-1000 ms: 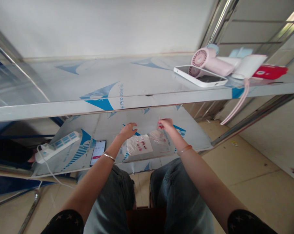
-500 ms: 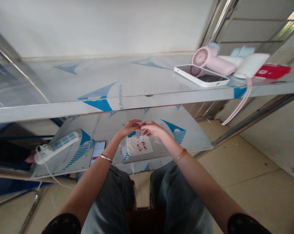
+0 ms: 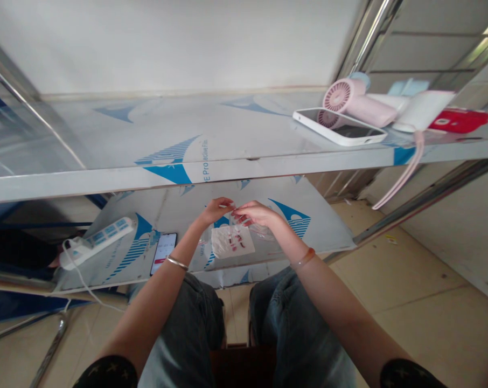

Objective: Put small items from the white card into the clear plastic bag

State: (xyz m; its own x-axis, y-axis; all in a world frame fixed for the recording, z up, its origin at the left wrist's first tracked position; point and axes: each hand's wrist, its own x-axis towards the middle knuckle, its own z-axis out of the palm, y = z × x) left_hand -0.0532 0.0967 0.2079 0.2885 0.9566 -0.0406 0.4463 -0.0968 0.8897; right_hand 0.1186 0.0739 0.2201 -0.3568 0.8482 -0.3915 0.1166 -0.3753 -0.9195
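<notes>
Smartphone [image 3: 164, 253] near the left hand [image 3: 216, 211]

**Blue "E Pro…ctive Film" lettering on the protective film [image 3: 206, 161] of the upper steel shelf [image 3: 86, 186]**

The words run upward across the shelf's front edge and onto its top, beside a blue triangle, with the middle letters hard to make out. The film on the lower shelf [image 3: 308, 237] has small printing that is too tiny to read. The red marks on the white sheet [image 3: 232, 241] cannot be read, nor can the phone screen [image 3: 164, 253] on the lower shelf. The white patch on the red case [image 3: 459, 121] on the upper shelf shows nothing legible either.
</notes>
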